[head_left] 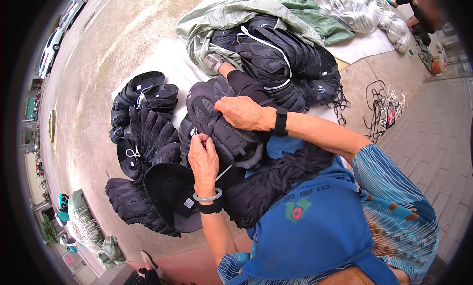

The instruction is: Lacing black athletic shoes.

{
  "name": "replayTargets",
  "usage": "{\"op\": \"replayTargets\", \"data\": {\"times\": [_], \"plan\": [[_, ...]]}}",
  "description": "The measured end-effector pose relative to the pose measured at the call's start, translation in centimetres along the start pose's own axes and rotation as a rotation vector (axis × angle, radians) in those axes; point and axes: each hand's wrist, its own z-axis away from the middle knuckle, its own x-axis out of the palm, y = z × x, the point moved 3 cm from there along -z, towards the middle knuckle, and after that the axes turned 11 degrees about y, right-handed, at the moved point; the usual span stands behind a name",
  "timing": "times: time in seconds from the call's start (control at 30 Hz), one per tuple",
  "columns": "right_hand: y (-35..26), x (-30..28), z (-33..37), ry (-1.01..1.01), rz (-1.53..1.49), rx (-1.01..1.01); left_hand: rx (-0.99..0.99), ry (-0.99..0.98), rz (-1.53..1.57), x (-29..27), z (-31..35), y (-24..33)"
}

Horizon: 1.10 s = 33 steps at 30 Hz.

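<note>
A black shoe upper (224, 120) with mesh panels lies over my lap, toe pointing away from me. My right hand (244, 112) is closed on its edge, with the thumb and forefinger pinched at the opening. My left hand (203, 154) is beside the upper's left side, its fingertips pressed together; whatever is between them is too small to make out. A thin white cord (224, 173) shows just right of my left wrist. On my blue apron (315, 226) rests a thick bunch of black shoelaces (281, 181).
Tied bundles of black uppers (148, 122) stand at the left, above a black hat-like thing (172, 199). A bigger bundle (281, 53) lies in a green woven sack (212, 14) ahead. Loose cords (387, 108) lie right. Another person (421, 14) is far right.
</note>
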Motion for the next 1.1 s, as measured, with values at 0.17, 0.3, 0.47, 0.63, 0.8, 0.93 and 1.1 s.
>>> {"op": "replayTargets", "data": {"times": [0.17, 0.3, 0.47, 0.63, 0.8, 0.93, 1.1], "plan": [[-0.6, -0.7, -0.3, -0.063, 0.031, -0.037, 0.031, -0.049, -0.033, -1.1, -0.8, 0.0], [-0.9, -1.7, -0.7, -0.159, 0.189, -0.184, 0.144, 0.089, -0.128, -1.3, -3.3, 0.7], [-0.9, -1.0, -2.6, -0.141, 0.308, -0.303, 0.105, 0.010, -0.276, 0.4, -4.3, -1.5], [0.4, -1.2, -1.7, -0.107, 0.109, -0.161, 0.052, 0.105, -0.131, -0.8, -3.8, -1.8], [0.7, -3.9, -0.9, 0.134, -0.170, 0.007, -0.077, 0.294, 0.317, -3.2, -1.4, 1.3], [0.9, -4.3, 0.3, 0.032, -0.245, 0.136, -0.171, 0.144, 0.340, -3.1, 0.8, 1.0], [-1.8, -2.5, 0.1, 0.021, -0.183, -0.071, -0.272, -0.001, 0.240, -1.6, 1.0, -0.2]]}}
